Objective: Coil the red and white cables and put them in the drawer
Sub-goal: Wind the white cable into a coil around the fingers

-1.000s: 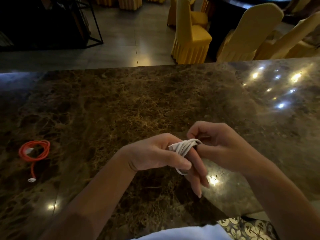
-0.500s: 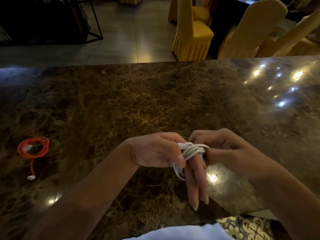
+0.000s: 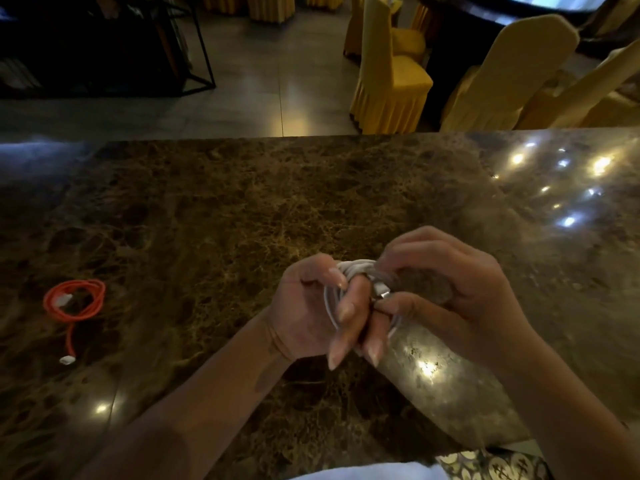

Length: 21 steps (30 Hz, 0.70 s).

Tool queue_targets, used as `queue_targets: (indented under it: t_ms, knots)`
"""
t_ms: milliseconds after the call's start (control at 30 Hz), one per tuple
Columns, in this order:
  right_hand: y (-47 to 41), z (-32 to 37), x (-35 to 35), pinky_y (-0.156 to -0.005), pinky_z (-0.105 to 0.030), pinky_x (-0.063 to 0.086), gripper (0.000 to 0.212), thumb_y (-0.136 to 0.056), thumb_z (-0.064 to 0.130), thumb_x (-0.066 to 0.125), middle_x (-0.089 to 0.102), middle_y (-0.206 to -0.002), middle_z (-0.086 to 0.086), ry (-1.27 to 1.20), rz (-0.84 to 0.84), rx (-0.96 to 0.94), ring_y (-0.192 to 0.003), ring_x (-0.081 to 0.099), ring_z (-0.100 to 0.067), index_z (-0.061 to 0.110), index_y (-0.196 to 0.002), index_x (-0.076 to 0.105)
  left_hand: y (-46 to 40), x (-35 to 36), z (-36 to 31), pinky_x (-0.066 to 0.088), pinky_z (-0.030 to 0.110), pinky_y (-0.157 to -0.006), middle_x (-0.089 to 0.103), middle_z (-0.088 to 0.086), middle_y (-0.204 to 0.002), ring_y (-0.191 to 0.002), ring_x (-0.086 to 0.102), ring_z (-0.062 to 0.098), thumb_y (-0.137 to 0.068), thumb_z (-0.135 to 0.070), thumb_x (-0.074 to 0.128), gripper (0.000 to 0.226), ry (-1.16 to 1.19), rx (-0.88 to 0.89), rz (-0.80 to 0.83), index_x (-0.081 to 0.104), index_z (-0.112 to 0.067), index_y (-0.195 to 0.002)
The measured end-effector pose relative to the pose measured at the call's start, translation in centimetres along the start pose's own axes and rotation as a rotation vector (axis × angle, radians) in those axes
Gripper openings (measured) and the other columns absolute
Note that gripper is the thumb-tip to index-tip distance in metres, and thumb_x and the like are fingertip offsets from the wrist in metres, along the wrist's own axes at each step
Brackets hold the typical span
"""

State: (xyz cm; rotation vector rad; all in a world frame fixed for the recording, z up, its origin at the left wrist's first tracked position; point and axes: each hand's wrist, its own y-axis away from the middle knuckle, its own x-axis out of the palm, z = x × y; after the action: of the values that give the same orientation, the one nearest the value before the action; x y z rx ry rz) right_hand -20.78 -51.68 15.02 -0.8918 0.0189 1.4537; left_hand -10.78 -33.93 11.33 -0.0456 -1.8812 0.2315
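Observation:
The white cable [image 3: 360, 271] is wound in loops around the fingers of my left hand [image 3: 311, 313], held above the near middle of the marble counter. My right hand [image 3: 460, 292] pinches the cable's plug end beside the loops, thumb and fingers closed on it. Part of the coil is hidden behind my fingers. The red cable [image 3: 74, 299] lies coiled on the counter at the far left, one white plug inside the coil and a short tail with a white plug trailing toward me. No drawer is in view.
The brown marble counter [image 3: 242, 209] spans the view; its near right corner ends above a patterned floor [image 3: 485, 462]. Beyond the far edge stand yellow-covered chairs [image 3: 391, 74] and a black metal-framed rack [image 3: 104, 46] on a tiled floor.
My left hand has rotated so its palm faces me more, with the loops around its fingers. My right hand has shifted onto the plug end at the coil's right side.

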Motion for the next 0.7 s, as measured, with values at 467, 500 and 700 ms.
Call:
queue_targets:
  t_ms: [467, 500, 700]
  knots:
    - [1.0, 0.2, 3.6, -0.084, -0.035, 0.056, 0.006, -0.092, 0.012, 0.072, 0.069, -0.101, -0.005, 0.062, -0.391, 0.119, -0.099, 0.069, -0.024, 0.007, -0.089, 0.075, -0.5, -2.9, 1.0, 0.059, 0.034, -0.08, 0.08, 0.007, -0.075, -0.073, 0.077, 0.022, -0.092, -0.069, 0.059, 0.067, -0.35, 0.032, -0.231, 0.084, -0.008, -0.08]
    - [1.2, 0.1, 3.8, -0.087, -0.034, 0.056, 0.005, -0.092, 0.014, 0.07, 0.069, -0.102, -0.004, -0.015, -0.429, 0.163, -0.101, 0.07, -0.023, 0.011, -0.09, 0.074, -0.5, -3.0, 0.8, 0.06, 0.034, -0.078, 0.08, 0.007, -0.075, -0.072, 0.077, 0.023, -0.095, -0.07, 0.053, 0.072, -0.362, 0.024, -0.227, 0.083, -0.006, -0.081]
    - [1.0, -0.9, 4.6, -0.079, -0.025, 0.056, 0.007, -0.097, 0.015, 0.069, 0.072, -0.099, 0.0, -0.291, -0.531, 0.407, -0.094, 0.072, -0.018, 0.015, -0.091, 0.073, -0.7, -2.6, 1.0, 0.057, 0.031, -0.074, 0.074, 0.007, -0.061, -0.067, 0.074, 0.024, -0.1, -0.056, 0.049, 0.063, -0.473, 0.075, -0.365, 0.079, -0.009, -0.071]
